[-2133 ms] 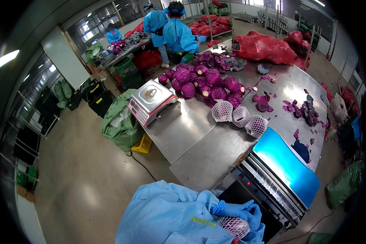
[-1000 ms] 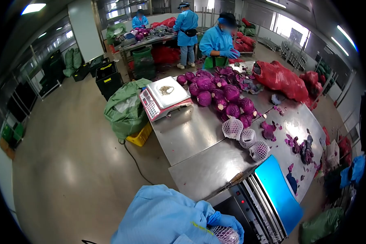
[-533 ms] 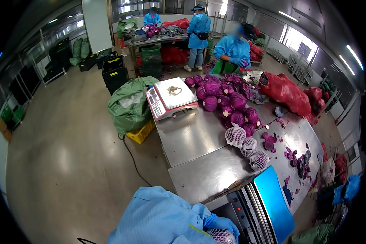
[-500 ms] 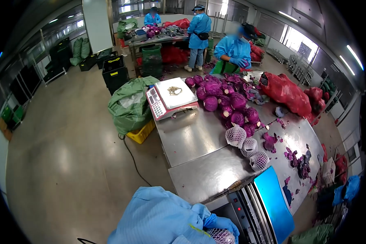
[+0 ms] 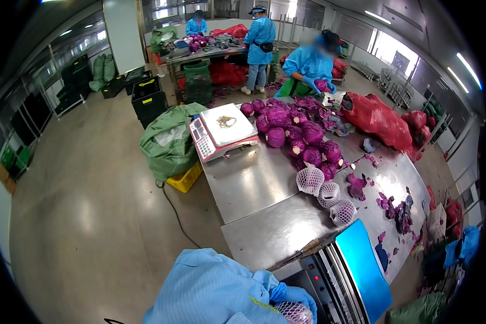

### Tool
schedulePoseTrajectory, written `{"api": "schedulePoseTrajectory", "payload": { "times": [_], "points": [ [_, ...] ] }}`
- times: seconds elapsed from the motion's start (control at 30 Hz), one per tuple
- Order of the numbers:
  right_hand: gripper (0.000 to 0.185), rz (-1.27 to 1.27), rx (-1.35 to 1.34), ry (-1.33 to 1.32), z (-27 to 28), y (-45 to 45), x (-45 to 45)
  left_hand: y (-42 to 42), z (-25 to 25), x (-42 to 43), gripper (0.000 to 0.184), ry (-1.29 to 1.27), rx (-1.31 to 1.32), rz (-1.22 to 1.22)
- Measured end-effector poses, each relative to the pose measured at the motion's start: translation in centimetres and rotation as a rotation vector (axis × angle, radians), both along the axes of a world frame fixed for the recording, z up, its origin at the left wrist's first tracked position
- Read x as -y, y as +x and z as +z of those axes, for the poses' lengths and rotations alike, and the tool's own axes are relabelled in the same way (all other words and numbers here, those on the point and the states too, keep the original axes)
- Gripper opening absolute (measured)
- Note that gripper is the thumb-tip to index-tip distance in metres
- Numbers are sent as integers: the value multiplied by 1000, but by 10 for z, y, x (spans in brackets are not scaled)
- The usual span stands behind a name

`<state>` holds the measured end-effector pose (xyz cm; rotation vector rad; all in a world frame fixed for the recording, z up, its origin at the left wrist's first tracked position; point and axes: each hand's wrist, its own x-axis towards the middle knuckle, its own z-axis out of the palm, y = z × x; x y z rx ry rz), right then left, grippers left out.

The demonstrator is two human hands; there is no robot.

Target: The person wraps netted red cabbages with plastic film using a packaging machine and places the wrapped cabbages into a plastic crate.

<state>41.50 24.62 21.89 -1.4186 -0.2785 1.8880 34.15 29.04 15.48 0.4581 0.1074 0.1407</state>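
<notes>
At the bottom edge, my left hand [image 5: 303,298], in a blue glove under a blue sleeve, curls over a red cabbage in a white foam net [image 5: 294,312]. Most of its fingers and the cabbage's lower part are cut off by the frame. Just right of it stands a wrapping machine [image 5: 318,270] with a red light and a bright blue plate [image 5: 364,264]. My right hand is out of view. Beyond the machine, several net-covered cabbages [image 5: 342,212] lie in a row on the steel table [image 5: 281,232], below a heap of bare red cabbages [image 5: 312,132].
A scale [image 5: 221,129] with a rubber-band-like bundle [image 5: 226,121] stands at the table's left corner. Beside it is a green sack [image 5: 170,140] over a yellow crate [image 5: 185,178]. Red net sacks [image 5: 375,121] and leaf scraps [image 5: 399,213] lie right. A co-worker [image 5: 310,62] holds a cabbage across the table.
The view has shifted slightly. The co-worker across the table has raised a red cabbage into clearer sight. My left hand stays on the netted cabbage.
</notes>
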Motion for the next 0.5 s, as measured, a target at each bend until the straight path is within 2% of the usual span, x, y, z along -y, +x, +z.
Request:
{"api": "schedulePoseTrajectory", "payload": {
  "times": [0.3, 0.37, 0.5],
  "points": [
    [53, -74, -21, -72, 3, 6, 5, -6, -1, 1, 25, -184, -1, -16],
    [54, -110, -28, -109, 5, 8, 7, -13, 2, 4, 25, -380, 36, -23],
    [57, -247, -53, -251, 8, 22, 17, -24, 8, 13, 24, -1001, 139, -91]
  ]
}}
